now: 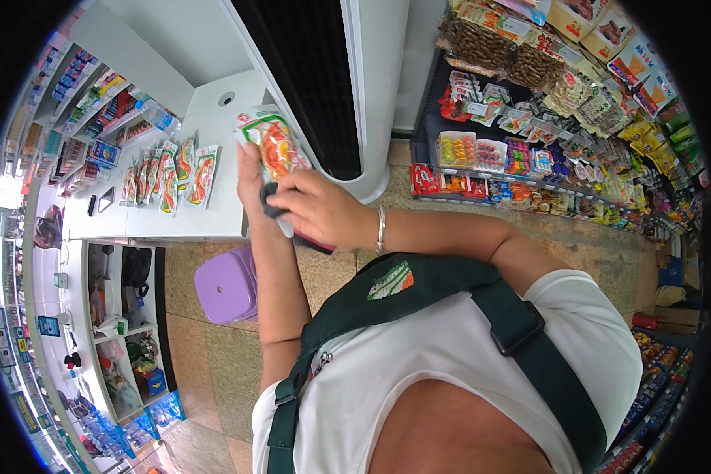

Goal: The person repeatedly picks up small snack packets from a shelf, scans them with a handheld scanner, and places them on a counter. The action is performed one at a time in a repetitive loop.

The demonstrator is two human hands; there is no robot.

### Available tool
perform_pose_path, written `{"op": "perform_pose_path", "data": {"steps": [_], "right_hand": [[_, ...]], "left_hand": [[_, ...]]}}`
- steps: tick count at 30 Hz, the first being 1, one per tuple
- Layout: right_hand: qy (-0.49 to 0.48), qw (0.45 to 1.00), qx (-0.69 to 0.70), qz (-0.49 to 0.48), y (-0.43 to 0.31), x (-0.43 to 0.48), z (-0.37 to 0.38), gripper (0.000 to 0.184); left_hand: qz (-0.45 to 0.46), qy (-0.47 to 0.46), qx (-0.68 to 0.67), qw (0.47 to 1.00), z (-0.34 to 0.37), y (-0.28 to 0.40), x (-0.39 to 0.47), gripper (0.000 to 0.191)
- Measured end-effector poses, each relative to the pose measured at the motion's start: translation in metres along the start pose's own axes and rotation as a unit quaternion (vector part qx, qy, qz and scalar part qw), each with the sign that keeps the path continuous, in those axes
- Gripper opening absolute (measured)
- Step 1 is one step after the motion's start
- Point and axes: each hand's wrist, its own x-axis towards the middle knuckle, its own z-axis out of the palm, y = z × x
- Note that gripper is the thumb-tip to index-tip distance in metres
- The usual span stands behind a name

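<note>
In front of me, my left hand [250, 178] grips a clear and green plastic food packet [275, 145] with red and orange contents. My right hand [317, 204] is at the packet's lower end, its fingers curled on a dark grey object [271, 200] whose kind I cannot make out. A dark strip with a pink edge [314, 243] shows under the right hand. To the left, several similar packets [167, 181] lie in overlapping rows on the white counter [225, 207], with one packet [202, 176] at their right end.
A tall white cabinet with a black front panel [314, 77] stands beyond my hands. Snack shelves [509, 175] line the right side. A purple plastic stool [228, 287] is beside the counter. A water bottle [158, 117] lies by the small shelves at left.
</note>
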Motion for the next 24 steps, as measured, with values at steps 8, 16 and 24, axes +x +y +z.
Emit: {"op": "perform_pose_path", "data": {"steps": [8, 16, 24], "right_hand": [[0.055, 0.992, -0.110, 0.037, 0.027, 0.052, -0.010, 0.027], [0.190, 0.962, 0.056, 0.188, 0.094, 0.059, -0.026, 0.019], [0.117, 0.624, 0.636, 0.439, 0.063, 0.029, -0.013, 0.022]], "left_hand": [[-0.028, 0.032, 0.043, 0.998, 0.016, -0.007, -0.020, 0.068], [-0.019, -0.017, -0.002, 1.000, 0.043, -0.006, -0.039, 0.052], [0.161, 0.053, 0.247, 0.954, 0.024, -0.010, -0.020, 0.065]]}}
